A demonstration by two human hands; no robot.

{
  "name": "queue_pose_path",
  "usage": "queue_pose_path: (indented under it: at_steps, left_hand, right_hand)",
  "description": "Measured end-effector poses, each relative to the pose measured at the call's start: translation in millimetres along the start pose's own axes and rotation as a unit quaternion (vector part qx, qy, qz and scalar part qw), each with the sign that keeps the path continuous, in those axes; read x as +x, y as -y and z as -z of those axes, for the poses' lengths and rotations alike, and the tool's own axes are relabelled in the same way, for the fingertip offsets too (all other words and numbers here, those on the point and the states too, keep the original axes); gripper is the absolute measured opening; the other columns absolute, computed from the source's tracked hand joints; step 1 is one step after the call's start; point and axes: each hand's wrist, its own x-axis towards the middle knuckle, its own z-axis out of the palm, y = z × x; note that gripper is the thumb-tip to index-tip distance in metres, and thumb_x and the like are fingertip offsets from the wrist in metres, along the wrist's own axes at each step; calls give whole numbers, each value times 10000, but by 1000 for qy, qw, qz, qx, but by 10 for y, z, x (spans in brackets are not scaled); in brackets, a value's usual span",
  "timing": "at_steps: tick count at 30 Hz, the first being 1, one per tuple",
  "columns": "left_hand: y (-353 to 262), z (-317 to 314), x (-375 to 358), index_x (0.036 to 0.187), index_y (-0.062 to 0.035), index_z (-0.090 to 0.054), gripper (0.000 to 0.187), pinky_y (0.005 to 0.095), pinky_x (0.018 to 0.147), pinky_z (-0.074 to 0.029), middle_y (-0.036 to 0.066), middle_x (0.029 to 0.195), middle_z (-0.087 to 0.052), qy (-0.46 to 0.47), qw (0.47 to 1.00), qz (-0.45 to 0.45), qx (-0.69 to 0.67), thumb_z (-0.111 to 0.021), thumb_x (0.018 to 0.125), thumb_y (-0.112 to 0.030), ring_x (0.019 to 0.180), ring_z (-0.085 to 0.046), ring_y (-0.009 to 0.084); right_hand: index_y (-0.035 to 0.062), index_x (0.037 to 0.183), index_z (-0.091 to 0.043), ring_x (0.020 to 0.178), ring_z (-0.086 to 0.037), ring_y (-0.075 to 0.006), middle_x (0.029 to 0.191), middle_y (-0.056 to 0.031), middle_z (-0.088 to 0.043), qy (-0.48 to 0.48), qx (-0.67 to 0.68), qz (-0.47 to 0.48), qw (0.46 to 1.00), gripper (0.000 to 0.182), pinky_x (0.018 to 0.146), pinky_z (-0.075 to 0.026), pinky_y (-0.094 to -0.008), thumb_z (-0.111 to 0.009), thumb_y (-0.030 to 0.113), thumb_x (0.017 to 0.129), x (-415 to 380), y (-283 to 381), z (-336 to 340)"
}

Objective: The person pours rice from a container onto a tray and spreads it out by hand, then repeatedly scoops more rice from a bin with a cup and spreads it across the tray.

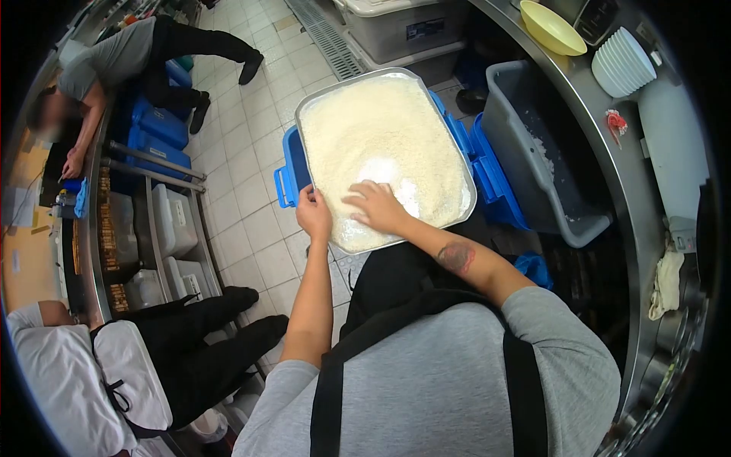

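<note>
A large metal tray [474, 199] with rounded corners holds a layer of pale, crumb-like powder [373, 122], with whiter patches near its lower middle. My left hand [314, 215] is closed on the tray's left rim near the lower corner. My right hand [377, 206] rests on the powder with its fingers spread, beside a white patch. Under the tray, parts of a blue container [293, 164] show on the left and right.
A grey bin [544, 152] stands right of the tray, beside a steel counter with a yellow bowl [552, 29] and stacked white bowls [623, 62]. Two people are at the left counter. Lidded boxes [403, 30] stand ahead.
</note>
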Motion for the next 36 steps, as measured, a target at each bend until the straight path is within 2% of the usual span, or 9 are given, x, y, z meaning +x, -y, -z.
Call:
queue_pose_path:
  at_steps: [4,8,11,13,18,22,25,33,36]
  left_hand:
    - [71,-10,30,1007,-62,-642,213,378,591,-471,82,690,-654,-2,1000,-17,-6,-583,859,-205,613,-621,243]
    - [-18,11,9,1000,-62,-644,211,378,593,-471,86,688,-655,-4,1000,-6,13,-583,858,-204,618,-625,249]
    - [-4,15,12,994,-61,-646,210,379,593,-471,91,695,-659,0,1000,-1,6,-584,856,-207,619,-624,254]
    - [-1,6,23,996,-51,-653,230,337,580,-464,80,702,-657,-3,1000,2,6,-590,855,-222,591,-598,194]
    - [36,-10,23,995,-54,-654,226,335,581,-463,76,698,-655,-6,1000,-6,8,-589,854,-218,595,-599,195]
    - [44,-8,27,997,-57,-655,225,336,582,-464,76,702,-657,-5,1000,-9,9,-590,853,-217,604,-605,194]
    - [54,-19,29,1000,-56,-654,226,337,579,-462,75,695,-656,-14,1000,-13,22,-590,853,-216,594,-603,195]
    - [24,2,32,1011,-58,-645,232,371,584,-472,87,701,-663,4,1000,-1,14,-587,857,-221,616,-626,244]
    - [35,5,27,1012,-60,-646,233,369,584,-472,85,700,-663,3,1000,-3,20,-584,858,-223,609,-622,240]
  right_hand:
    - [146,974,-606,1029,-527,-232,1009,-43,-568,1,2,46,999,196,807,-412,-418,-553,93,793,-11,-146,41]
    - [99,881,-595,887,-574,-289,894,-88,-576,-66,-36,-30,997,139,761,-456,-390,-545,35,768,-6,-530,279]
    - [62,910,-612,856,-601,-331,912,-121,-602,-59,26,-122,990,182,784,-479,-393,-567,-11,750,-14,-644,415]
    - [54,933,-625,860,-613,-329,941,-128,-614,-31,76,-120,989,209,797,-483,-386,-577,-26,746,-12,-620,455]
    - [54,994,-654,934,-620,-307,1024,-151,-624,18,242,-67,968,264,849,-476,-354,-594,-44,756,181,-308,820]
    - [29,1018,-637,1015,-576,-310,1044,-157,-597,-54,219,-138,964,231,892,-455,-344,-605,-2,791,248,-359,1056]
    - [46,1068,-623,1074,-545,-303,1127,-148,-567,-93,58,-152,982,279,917,-440,-356,-637,48,790,5,-702,1002]
    - [135,1358,-431,1311,-306,-383,1397,-213,-369,-106,-111,-243,958,794,1060,-257,-503,-754,415,689,-477,-677,580]
    - [135,1293,-502,1257,-362,-387,1337,-193,-427,-67,-74,-209,973,666,1024,-309,-495,-746,354,713,-428,-434,532]
